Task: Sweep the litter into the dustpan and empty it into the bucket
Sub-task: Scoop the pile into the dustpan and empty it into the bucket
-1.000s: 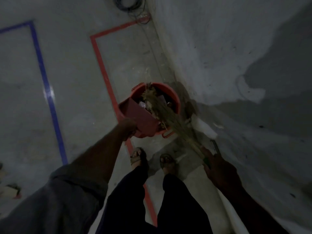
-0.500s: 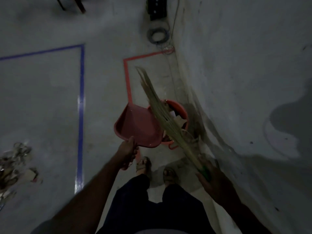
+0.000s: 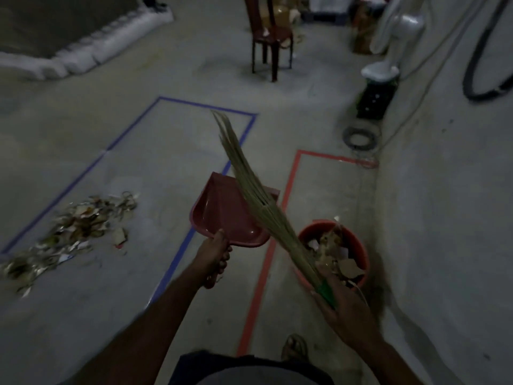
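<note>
Now the dustpan (image 3: 230,215), held by its handle in the left hand (image 3: 213,251), has swung away from the bucket (image 3: 336,254), apparently emptied; the right hand (image 3: 341,309) grips the broom (image 3: 258,195). More litter (image 3: 75,232) waits far left of both grips.

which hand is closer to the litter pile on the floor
Left. The left hand, holding the dustpan, is right of the litter pile; the right hand is farther right, over the bucket.
</note>
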Available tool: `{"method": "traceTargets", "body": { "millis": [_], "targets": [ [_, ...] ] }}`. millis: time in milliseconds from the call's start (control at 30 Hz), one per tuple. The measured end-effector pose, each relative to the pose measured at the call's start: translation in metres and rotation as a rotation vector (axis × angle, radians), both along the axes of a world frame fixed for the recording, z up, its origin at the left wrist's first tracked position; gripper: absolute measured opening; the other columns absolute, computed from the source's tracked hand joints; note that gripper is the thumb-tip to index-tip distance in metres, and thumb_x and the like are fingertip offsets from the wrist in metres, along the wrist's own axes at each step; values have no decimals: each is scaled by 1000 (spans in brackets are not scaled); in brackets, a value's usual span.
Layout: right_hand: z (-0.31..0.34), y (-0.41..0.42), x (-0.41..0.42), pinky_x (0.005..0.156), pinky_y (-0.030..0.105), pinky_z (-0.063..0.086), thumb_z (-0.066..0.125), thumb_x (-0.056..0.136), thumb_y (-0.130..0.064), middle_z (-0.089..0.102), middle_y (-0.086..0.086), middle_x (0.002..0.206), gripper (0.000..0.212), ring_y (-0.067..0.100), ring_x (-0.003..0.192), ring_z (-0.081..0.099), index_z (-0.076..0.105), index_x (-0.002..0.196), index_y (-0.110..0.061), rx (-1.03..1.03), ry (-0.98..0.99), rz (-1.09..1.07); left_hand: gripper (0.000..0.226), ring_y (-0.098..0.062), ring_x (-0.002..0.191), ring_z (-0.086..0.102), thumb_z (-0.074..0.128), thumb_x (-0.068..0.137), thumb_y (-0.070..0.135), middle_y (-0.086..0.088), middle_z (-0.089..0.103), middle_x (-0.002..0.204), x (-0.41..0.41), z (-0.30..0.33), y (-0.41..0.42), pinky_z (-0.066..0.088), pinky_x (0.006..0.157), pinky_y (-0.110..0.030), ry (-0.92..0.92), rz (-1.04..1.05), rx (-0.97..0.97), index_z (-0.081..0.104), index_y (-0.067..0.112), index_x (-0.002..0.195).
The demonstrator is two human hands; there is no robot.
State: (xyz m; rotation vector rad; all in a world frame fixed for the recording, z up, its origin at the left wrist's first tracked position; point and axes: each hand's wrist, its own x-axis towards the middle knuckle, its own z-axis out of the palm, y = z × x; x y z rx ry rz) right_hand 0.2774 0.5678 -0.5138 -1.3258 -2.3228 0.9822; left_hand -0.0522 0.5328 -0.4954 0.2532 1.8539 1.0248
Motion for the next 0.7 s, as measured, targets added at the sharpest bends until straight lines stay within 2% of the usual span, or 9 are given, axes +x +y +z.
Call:
{"method": "traceTargets", "body": {
  "millis": [100,200,333,433,500,567,700],
  "targets": [
    [7,-5,-52,94,26,49,47,95,-62,55,-8,143,64,14,123,57,27,153,-44,51,-8,106,57,-11,36,31,36,105,51,1,40,48,-46,6,-41,25,42,-20,-17,128,22,55,3,82],
    [7,-18,-112,84,36,55,38,93,-69,60,-6,136,65,17,110,64,21,153,-50,135,-26,222,57,-11,35,30,37,104,51,1,40,48,-97,8,-89,25,43,-20,-54,234,47,56,2,83],
    [14,-50,-202,70,35,57,35,94,-67,64,-2,124,64,20,91,68,10,152,-55,205,-88,331,57,-11,33,31,37,105,49,1,40,45,-162,12,-156,24,44,-19,-85,360,45,57,2,82],
    [18,-78,-268,62,34,57,43,96,-60,66,0,115,67,20,81,68,7,152,-54,254,-101,393,57,-12,34,33,37,105,49,1,42,46,-208,13,-204,25,43,-20,-68,433,32,59,1,82],
    [17,-96,-305,59,33,56,45,96,-58,66,0,109,68,18,77,67,6,152,-53,265,-100,429,58,-12,35,33,37,105,50,0,42,47,-237,12,-233,26,42,-20,-74,491,29,58,2,82],
    [13,-112,-337,55,33,55,41,96,-60,66,-1,106,65,17,74,66,14,154,-48,277,-110,438,58,-11,36,33,36,105,51,1,42,47,-261,12,-260,26,43,-21,-77,543,25,58,3,81],
    [14,-136,-390,61,37,57,46,96,-57,65,-1,112,67,19,81,67,20,155,-42,244,-156,464,57,-12,37,36,35,105,49,1,44,47,-301,11,-312,28,44,-21,-64,648,19,58,4,80]
  ]
}}
